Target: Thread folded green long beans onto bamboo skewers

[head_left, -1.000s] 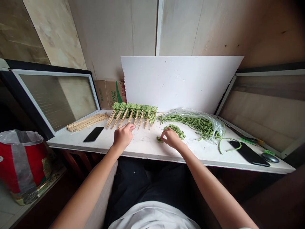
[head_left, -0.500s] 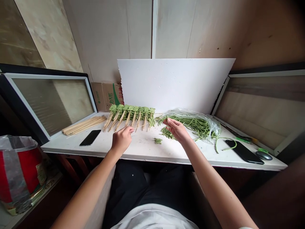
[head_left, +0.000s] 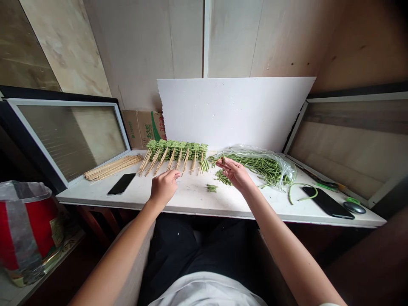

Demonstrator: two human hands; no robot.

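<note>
Left hand (head_left: 164,185) pinches a wooden skewer (head_left: 186,171), right hand (head_left: 236,173) a stubby bean (head_left: 223,157).

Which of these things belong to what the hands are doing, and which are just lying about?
Part of the work:
skewer, in the left hand
bean piece, in the right hand
loaded skewers
bare skewers
cut beans
long beans

Apparently just lying about:
left phone
right phone
mouse
cardboard box
red bag

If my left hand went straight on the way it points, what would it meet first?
Your left hand would probably meet the bare sticks of the stacked bean skewers, though depth is unclear.
</note>
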